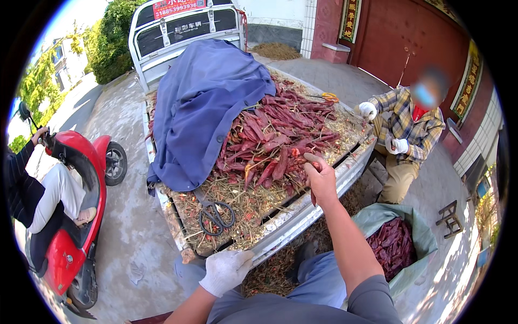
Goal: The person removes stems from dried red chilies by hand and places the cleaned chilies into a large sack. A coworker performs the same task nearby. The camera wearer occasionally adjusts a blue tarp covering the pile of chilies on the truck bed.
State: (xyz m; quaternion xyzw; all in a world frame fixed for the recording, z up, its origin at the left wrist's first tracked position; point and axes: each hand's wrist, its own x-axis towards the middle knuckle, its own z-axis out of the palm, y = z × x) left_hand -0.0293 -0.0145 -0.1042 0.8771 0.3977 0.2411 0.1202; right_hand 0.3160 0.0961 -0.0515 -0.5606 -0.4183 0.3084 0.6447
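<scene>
My left hand, in a white knit glove, is at the near edge of the truck bed; its fingertips are turned away from view. My bare right hand is over the bed's near side, beside a heap of dried red chili peppers. A red piece shows between its thumb and index finger, and a dark red tip sticks out below, as of a chili pepper in the grip. Black-handled scissors lie on stem litter near my left hand. A blue cloth garment covers part of the heap.
A person in a plaid shirt and white gloves sits at right. Orange-handled scissors lie on the far side. A green sack of chilies and a small stool are at right. Someone rides a red scooter at left.
</scene>
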